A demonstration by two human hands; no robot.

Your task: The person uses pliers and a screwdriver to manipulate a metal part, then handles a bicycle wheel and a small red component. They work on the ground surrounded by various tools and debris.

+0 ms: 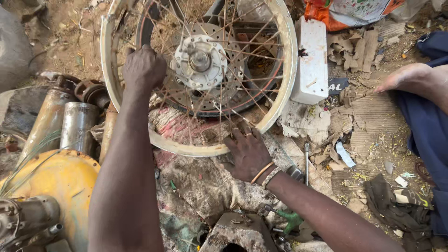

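On dirt ground at upper centre, spoked wheel [275, 70] lying flat on stained cloth [200, 182], hub [200, 60] facing up. Left hand [143, 69] curled shut among spokes left of hub; exact grip hidden. Right hand [247, 151] pressed on near rim, fingers spread, bangles at wrist. White plastic container [311, 60] just beside wheel's right edge. Yellow metal housing [60, 182] at lower left, metal pipes [77, 126] above it. Torn cardboard [368, 116] at right, a bare foot [403, 77] resting there.
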